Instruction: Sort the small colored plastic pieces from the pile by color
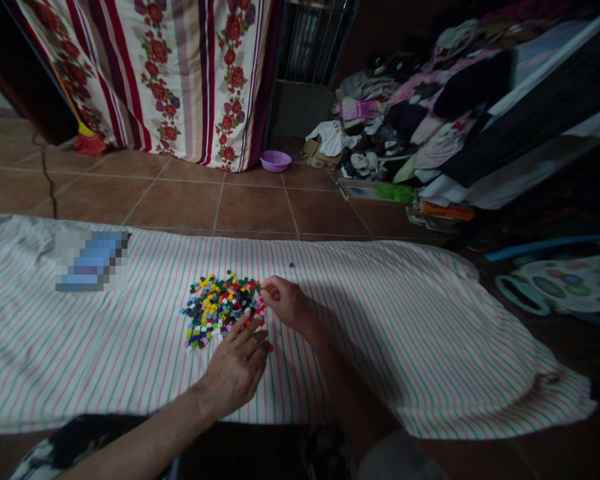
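Note:
Small cubes (213, 303) in many colours lie in a loose heap on a striped cloth (390, 300). My left hand (236, 365) rests palm down at the heap's near right edge, its fingers stretched out and touching cubes. My right hand (286, 303) is at the right edge of the heap, fingers curled with thumb and index finger pinched together; whatever is in them is hidden or too small to name. One dark green cube (292, 265) lies apart, beyond my right hand. A red cube (271, 348) shows beside my left fingers.
A blurred-out bluish rectangular thing (97, 261) lies on the cloth at left. Past the cloth is a tiled floor (180, 200) with a purple basin (275, 161) and a red broom (90, 143) by a flowered curtain (180, 80). Clothes (375, 113) are heaped at right.

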### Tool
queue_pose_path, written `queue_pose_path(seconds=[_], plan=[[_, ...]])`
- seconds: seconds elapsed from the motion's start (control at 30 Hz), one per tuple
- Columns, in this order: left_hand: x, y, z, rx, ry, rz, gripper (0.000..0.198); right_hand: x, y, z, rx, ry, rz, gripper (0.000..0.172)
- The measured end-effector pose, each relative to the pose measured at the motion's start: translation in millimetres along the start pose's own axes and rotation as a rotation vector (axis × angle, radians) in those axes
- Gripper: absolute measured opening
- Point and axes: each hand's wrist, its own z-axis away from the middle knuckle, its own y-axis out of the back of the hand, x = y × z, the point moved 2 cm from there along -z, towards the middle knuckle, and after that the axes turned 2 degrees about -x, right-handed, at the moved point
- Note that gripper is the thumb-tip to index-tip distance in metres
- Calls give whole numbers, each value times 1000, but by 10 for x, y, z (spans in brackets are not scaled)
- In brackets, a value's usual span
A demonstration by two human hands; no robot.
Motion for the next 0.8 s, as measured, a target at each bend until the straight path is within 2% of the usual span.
queue_pose_path(seconds=[0.3,0.6,0.7,0.8], plan=[[-2,-25,4,-20,-1,-11,23,124,-18,11,9,15,-82,16],[26,31,-35,-5,10,-29,24,117,43,-21,54,108,-5,17],[99,68,-59,-46,-52,-2,27,142,91,-31,88,93,-17,15],[177,55,-69,-136,-115,31,29,187,138,-34,116,77,-19,14]])
